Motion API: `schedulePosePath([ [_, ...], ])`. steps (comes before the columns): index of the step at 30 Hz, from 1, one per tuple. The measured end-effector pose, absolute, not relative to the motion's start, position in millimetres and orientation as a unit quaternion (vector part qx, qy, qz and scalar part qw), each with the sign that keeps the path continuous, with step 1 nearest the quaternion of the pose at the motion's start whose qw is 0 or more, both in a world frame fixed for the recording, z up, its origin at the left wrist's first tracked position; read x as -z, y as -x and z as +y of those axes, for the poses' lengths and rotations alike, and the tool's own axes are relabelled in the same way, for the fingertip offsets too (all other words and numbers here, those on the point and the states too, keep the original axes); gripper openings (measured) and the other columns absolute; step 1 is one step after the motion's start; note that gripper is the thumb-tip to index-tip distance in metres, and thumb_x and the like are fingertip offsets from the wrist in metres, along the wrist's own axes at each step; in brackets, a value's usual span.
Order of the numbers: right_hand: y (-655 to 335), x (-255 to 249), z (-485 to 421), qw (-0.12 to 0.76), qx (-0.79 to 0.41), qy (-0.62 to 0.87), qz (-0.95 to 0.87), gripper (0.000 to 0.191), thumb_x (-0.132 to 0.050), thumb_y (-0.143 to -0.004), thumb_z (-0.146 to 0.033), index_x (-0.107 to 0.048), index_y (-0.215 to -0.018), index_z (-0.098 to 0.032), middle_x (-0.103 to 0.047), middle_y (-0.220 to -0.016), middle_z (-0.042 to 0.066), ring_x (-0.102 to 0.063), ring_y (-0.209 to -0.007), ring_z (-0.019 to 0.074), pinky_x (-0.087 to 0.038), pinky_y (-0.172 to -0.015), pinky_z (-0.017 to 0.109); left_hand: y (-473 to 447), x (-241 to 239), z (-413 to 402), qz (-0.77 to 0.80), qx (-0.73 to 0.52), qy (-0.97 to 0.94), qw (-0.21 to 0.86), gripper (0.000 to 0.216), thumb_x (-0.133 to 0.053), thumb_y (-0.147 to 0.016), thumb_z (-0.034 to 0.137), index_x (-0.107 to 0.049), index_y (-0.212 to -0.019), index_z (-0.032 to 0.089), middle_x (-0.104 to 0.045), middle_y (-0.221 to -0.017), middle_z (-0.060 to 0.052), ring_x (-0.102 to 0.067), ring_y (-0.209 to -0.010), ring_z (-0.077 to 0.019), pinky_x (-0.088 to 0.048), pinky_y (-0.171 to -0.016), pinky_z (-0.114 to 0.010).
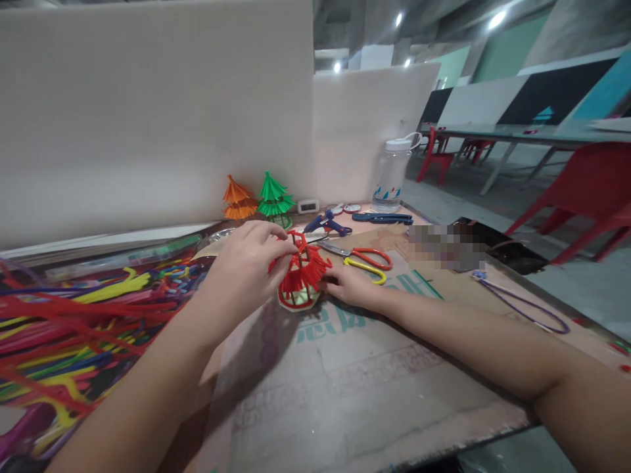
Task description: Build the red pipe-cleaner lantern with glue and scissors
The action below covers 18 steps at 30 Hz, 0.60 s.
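Observation:
A small red pagoda made of pipe cleaners (302, 276) stands on the cardboard in front of me, with a fringed red roof, dark posts and a pale round base. My left hand (251, 256) reaches over its left side, thumb and fingers closed at the red ring on top. From the right, my right hand (348, 286) rests low with curled fingers at the pagoda's edge; its fingertips are partly hidden behind the fringe. Just beyond lie scissors (367, 259) with orange and yellow handles and a blue glue gun (329, 223).
An orange pagoda (239, 198) and a green one (275, 197) stand by the white partition. Loose pipe cleaners (73, 328) heap up at left. A water bottle (391, 174), a dark blue tool (382, 218) and a purple loop (525, 305) lie farther right.

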State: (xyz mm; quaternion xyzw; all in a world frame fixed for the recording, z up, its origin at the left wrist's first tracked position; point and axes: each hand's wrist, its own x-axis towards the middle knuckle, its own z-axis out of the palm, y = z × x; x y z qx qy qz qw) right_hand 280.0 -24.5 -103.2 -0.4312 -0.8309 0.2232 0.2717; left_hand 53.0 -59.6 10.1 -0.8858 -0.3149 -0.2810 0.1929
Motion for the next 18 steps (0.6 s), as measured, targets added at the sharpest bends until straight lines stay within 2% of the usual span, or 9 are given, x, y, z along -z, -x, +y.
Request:
schedulePosePath([
  [8,-280.4,103.0,-24.8,0.267,-0.227,0.429,-0.832,0.016,-0.063,-0.088,-0.017,-0.076,-0.096,-0.016,-0.076,-0.086,0.005,-0.064,-0.075,0.0171,-0.044,-0.068,0.025,-52.8,-9.2,-58.9,-0.316,0.277,0.887,0.192,0.02,-0.054,-0.094,0.022,-0.073,-0.098,0.019,-0.068,-0.106,-0.011,-0.06,-0.099,-0.0252,-0.051,-0.087,-0.043],
  [12,-280.1,102.1,-25.4,0.264,-0.232,0.432,-0.83,0.016,-0.062,-0.089,-0.017,-0.077,-0.096,-0.015,-0.074,-0.078,0.004,-0.062,-0.068,0.0159,-0.042,-0.063,0.024,-52.6,-8.8,-58.8,-0.313,0.275,0.888,0.194,0.02,-0.054,-0.095,0.022,-0.073,-0.1,0.019,-0.068,-0.107,-0.011,-0.06,-0.098,-0.0252,-0.051,-0.087,-0.042],
  [18,-279.7,101.9,-26.2,0.268,-0.228,0.434,-0.829,0.016,-0.063,-0.088,-0.016,-0.077,-0.095,-0.016,-0.075,-0.081,0.005,-0.063,-0.072,0.0163,-0.043,-0.067,0.024,-53.4,-7.4,-57.7,-0.308,0.275,0.89,0.193,0.024,-0.051,-0.096,0.022,-0.074,-0.102,0.02,-0.068,-0.109,-0.011,-0.061,-0.1,-0.026,-0.05,-0.087,-0.043],
])
